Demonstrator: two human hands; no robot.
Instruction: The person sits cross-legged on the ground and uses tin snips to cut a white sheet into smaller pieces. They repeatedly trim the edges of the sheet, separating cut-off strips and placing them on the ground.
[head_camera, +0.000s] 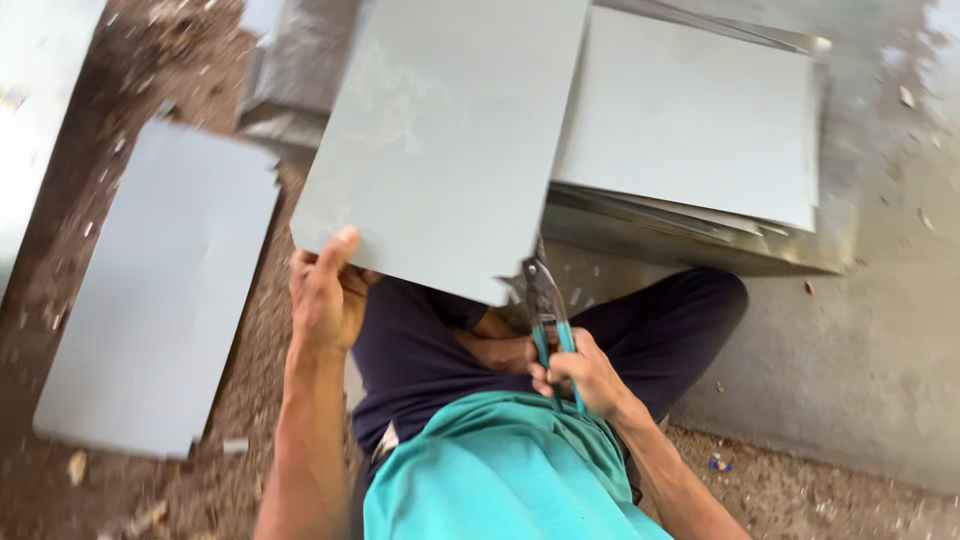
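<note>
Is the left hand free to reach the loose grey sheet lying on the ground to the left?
Probably not right now. The left hand is gripping the edge of the held sheet while the right hand works the snips. Nothing blocks the way to the ground sheet.

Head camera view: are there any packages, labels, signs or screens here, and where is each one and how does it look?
None can be made out: no package, label, sign or screen.
The flat grey metal sheet in the left hand is plain.
The stacked grey metal sheets behind it are also plain.
The teal-handled tin snips in the right hand show no readable label.
</note>
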